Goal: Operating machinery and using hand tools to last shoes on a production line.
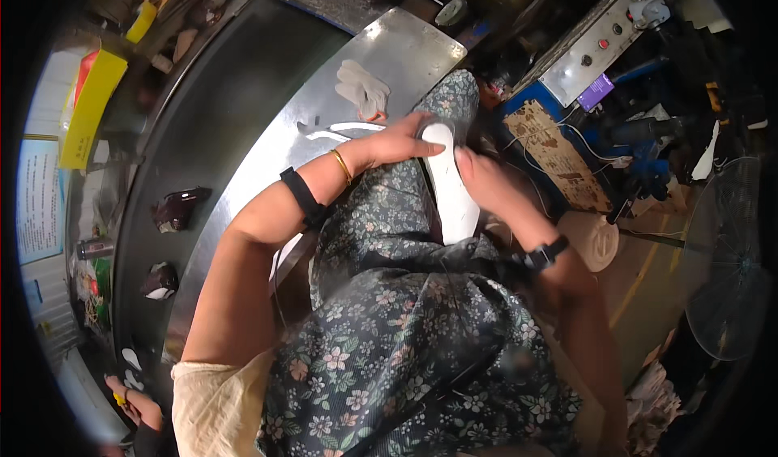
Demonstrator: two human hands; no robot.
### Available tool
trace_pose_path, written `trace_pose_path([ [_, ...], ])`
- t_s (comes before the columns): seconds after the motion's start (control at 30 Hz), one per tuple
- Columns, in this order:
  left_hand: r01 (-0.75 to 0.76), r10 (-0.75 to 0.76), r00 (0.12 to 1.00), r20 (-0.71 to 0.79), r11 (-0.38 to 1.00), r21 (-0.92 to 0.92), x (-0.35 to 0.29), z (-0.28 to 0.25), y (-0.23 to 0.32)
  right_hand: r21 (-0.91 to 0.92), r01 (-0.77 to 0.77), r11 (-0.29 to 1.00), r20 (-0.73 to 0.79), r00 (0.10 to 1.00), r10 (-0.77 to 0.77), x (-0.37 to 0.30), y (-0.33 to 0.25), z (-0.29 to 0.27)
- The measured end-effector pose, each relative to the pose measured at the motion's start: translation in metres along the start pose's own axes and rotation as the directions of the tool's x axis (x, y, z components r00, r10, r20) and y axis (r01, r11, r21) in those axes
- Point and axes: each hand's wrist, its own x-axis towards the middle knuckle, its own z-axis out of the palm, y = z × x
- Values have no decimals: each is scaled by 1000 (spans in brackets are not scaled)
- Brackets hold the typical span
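A shoe (455, 188) rests on my lap with its long white bottom facing up and a dark edge showing around it. My left hand (401, 143) grips its far end, thumb lying across the white surface. On the right side, my right hand (486, 180) is closed with curled fingers against the shoe's edge; whether something small is also in it is hidden. Just beyond my left wrist, a pale work glove (362, 88) lies on the metal table (279, 125), close to a thin, curved, light-coloured tool (340, 128) whose kind I cannot make out.
Left of the table runs a dark conveyor belt (243, 72) carrying dark shoes (178, 208). At lower left shows another person's hand (139, 407). To the right stand a machine with a button panel (604, 44), a pale round container (589, 240) and a caged fan (729, 271).
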Motion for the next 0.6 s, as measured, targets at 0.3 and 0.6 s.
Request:
trace_pose_path([
  [0.3,235,-116,711,-694,969,79,-16,59,19,940,-196,281,197,980,24,-7,17,29],
  [0.6,263,-190,960,-206,364,893,-25,3,57,637,-130,760,-20,983,184,22,-15,71],
])
